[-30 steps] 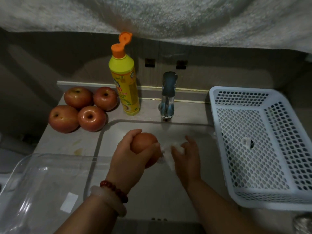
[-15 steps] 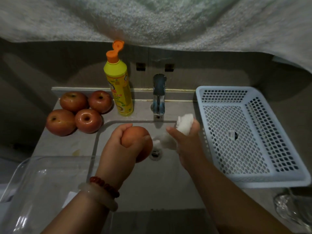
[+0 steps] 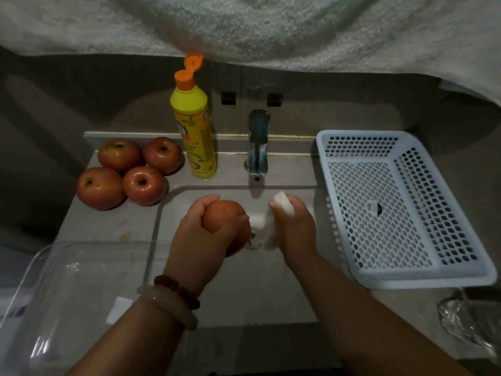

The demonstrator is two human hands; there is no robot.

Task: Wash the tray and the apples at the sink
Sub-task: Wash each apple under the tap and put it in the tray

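Note:
My left hand (image 3: 202, 234) grips a red apple (image 3: 226, 217) over the sink basin (image 3: 244, 289), just left of the drain. My right hand (image 3: 294, 227) holds a white sponge (image 3: 283, 203) close to the right of the apple, with white foam between them. Several more red apples (image 3: 127, 173) lie in a cluster on the counter left of the sink. A clear plastic tray (image 3: 62, 302) sits at the lower left, partly over the sink's edge.
A yellow dish-soap bottle (image 3: 193, 134) with its orange cap flipped open stands behind the sink. The tap (image 3: 259, 142) is at the back centre. A pale blue perforated basket (image 3: 393, 204) fills the right counter. A glass item (image 3: 466, 321) sits at the lower right.
My right hand lifted the white sponge out of the basin and brought it up beside the apple. The left hand kept hold of the apple in about the same place.

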